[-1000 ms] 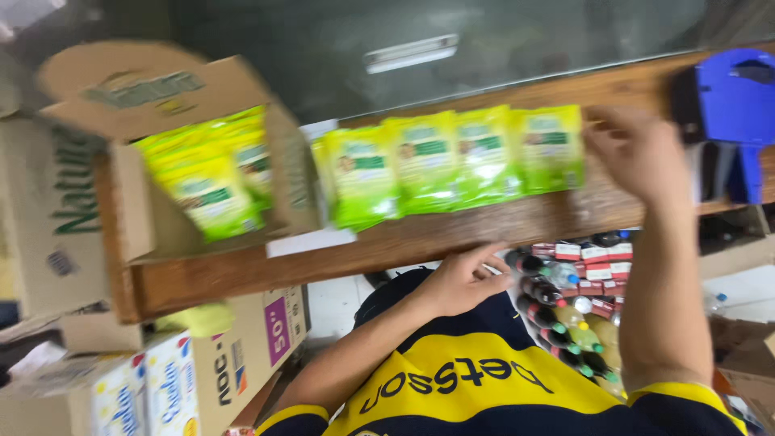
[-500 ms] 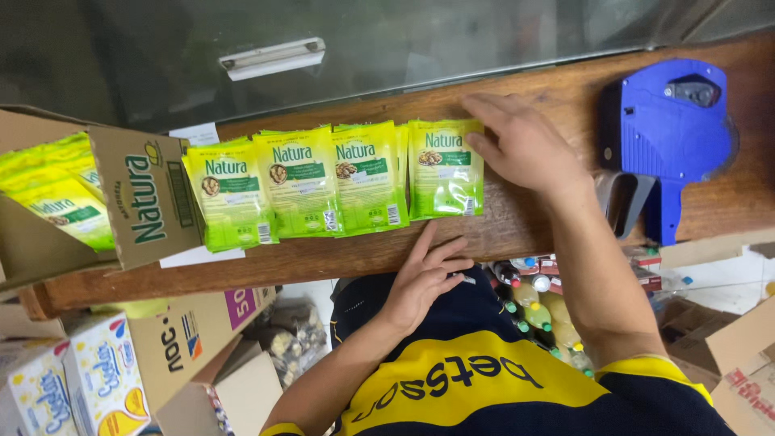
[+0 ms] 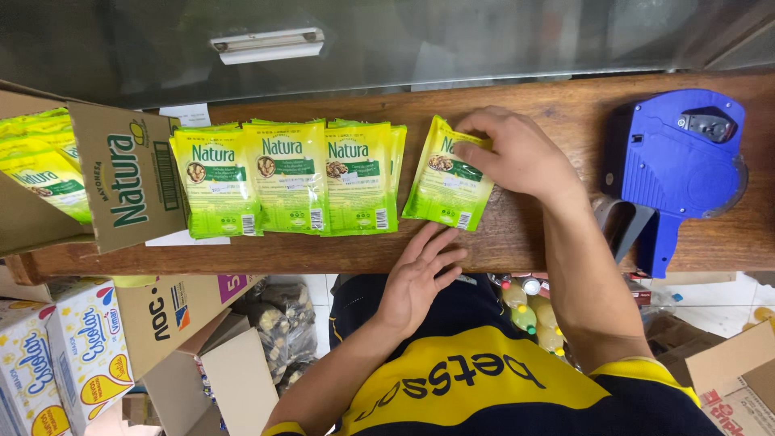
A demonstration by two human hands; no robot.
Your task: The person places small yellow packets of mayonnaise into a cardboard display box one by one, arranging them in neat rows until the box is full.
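Observation:
My right hand (image 3: 521, 153) is closed on the top corner of a green and yellow sachet (image 3: 444, 190), which lies on the wooden counter (image 3: 549, 234) a little apart from the others. To its left, a row of like sachets (image 3: 282, 182) lies overlapping on the counter. My left hand (image 3: 420, 274) rests flat at the counter's near edge, fingers apart, holding nothing, just below the single sachet.
A blue price-label gun (image 3: 674, 161) lies at the counter's right end. An open cardboard carton (image 3: 129, 178) with more sachets (image 3: 40, 161) lies on its side at the left. Cartons (image 3: 81, 355) and bottles (image 3: 529, 311) stand below the counter. A glass panel with a white handle (image 3: 270, 44) runs behind.
My right hand has drawn one sachet to the right, out of the row. My left hand stays at the counter's edge.

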